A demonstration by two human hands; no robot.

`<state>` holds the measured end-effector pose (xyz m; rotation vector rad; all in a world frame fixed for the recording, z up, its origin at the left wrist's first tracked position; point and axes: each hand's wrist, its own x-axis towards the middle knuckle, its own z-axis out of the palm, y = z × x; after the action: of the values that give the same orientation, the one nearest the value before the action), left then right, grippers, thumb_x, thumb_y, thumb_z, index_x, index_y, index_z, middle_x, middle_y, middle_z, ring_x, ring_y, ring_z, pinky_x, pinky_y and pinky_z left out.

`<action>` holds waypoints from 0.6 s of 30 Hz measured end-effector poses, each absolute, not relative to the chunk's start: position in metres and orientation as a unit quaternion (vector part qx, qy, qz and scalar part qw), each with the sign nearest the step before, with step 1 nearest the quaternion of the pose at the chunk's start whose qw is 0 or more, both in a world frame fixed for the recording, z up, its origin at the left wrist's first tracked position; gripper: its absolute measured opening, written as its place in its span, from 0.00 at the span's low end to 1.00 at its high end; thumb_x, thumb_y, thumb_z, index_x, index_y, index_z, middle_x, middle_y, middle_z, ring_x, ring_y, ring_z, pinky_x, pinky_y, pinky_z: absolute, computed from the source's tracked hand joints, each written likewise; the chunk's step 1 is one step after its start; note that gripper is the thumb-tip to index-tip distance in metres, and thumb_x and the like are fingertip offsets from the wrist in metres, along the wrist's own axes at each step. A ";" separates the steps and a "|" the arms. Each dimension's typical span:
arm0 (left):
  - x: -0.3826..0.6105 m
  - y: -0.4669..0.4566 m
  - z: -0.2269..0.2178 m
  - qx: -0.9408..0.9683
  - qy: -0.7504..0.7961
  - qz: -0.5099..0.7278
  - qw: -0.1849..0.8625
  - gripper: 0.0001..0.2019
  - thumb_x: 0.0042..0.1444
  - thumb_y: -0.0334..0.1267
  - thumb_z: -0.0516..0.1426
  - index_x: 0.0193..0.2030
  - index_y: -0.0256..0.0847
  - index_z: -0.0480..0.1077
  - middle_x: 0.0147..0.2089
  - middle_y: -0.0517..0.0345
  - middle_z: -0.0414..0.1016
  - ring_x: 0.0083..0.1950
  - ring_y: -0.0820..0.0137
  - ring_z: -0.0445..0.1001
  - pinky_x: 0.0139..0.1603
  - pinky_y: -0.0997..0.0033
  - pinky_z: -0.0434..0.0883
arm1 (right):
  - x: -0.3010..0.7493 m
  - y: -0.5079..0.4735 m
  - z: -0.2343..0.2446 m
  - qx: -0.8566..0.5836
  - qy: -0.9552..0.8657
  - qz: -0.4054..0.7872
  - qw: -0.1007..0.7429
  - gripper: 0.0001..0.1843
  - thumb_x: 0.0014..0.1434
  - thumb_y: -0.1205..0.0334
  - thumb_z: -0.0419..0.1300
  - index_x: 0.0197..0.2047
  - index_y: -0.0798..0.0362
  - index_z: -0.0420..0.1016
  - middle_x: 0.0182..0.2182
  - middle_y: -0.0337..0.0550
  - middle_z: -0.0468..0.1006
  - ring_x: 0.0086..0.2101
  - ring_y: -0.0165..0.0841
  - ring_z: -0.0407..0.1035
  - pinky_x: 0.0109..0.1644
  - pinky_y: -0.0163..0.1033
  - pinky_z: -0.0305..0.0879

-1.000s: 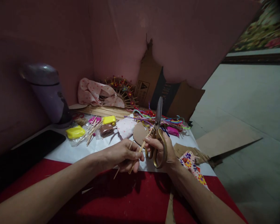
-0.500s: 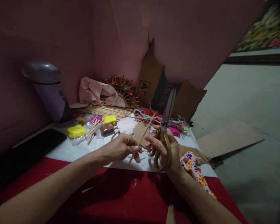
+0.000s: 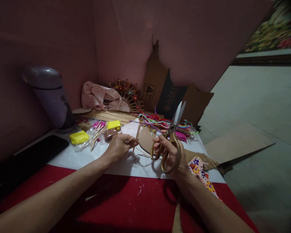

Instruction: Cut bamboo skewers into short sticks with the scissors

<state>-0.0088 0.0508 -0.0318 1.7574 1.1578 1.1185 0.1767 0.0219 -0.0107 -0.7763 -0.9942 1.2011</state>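
Note:
My left hand (image 3: pixel 120 147) pinches thin bamboo sticks (image 3: pixel 137 132), which stand nearly upright from the fingertips; their exact number is hard to make out. In my right hand (image 3: pixel 176 157) is a pair of scissors (image 3: pixel 171 128) with brass-coloured handles, its blades pointing up and slightly parted. Between the two hands lies a rounded cardboard piece (image 3: pixel 145 139) on the white paper (image 3: pixel 116 165). A few thin sticks and dark scraps rest on the paper just below it. The scissors and the sticks are apart.
Behind are colourful pipe cleaners (image 3: pixel 155 121), a bundle of bamboo sticks (image 3: pixel 109 115), yellow clay packs (image 3: pixel 79 137) and a decorated half-round piece (image 3: pixel 133 97). A purple bottle (image 3: pixel 52 100) and a black phone (image 3: pixel 42 152) stand left. Torn cardboard (image 3: pixel 152 81) leans on the wall.
My left hand has moved slightly left and up, and the stick has turned from slanted to nearly upright. The scissors blades have parted a little, and the right hand has stayed nearly in place.

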 end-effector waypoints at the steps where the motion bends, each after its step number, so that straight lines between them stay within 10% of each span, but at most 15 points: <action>1: -0.009 0.051 -0.034 0.691 0.456 0.432 0.358 0.10 0.48 0.39 0.58 0.25 0.34 0.76 0.25 0.55 0.74 0.28 0.72 0.68 0.32 0.71 0.64 | 0.177 0.022 -0.011 -0.340 -0.434 0.531 0.643 0.18 0.51 0.61 0.65 0.43 0.52 0.65 0.27 0.39 0.77 0.23 0.28 0.70 0.23 0.30 0.67; 18: -0.010 0.051 -0.036 0.740 0.489 0.377 0.269 0.10 0.50 0.35 0.53 0.27 0.35 0.75 0.27 0.55 0.77 0.30 0.70 0.72 0.32 0.74 0.64 | 0.175 0.021 -0.010 -0.339 -0.421 0.555 0.633 0.19 0.50 0.59 0.66 0.42 0.52 0.64 0.25 0.38 0.77 0.22 0.28 0.70 0.22 0.30 0.67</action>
<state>-0.0097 0.0508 -0.0357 1.9942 1.3180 1.0156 0.1753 0.0209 -0.0104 -0.7764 -0.9626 1.2686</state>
